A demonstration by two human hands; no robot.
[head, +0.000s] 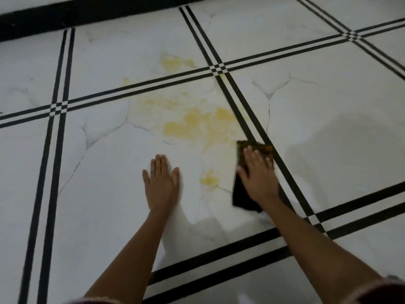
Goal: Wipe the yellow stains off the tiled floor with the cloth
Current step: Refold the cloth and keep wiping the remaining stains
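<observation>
We press our right hand [257, 174] flat, fingers spread, on the dark cloth [242, 194], which lies over the tile's right border stripe. Our left hand [161, 185] rests open on bare tiled floor [98, 194]. Yellow stains [197, 125] spread beyond, one small patch between our hands.

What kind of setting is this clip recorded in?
Probably an indoor room, maybe a home: a white marble-look tiled floor with double black border lines, and a dark skirting strip along the far edge. Nothing shows which room.
</observation>
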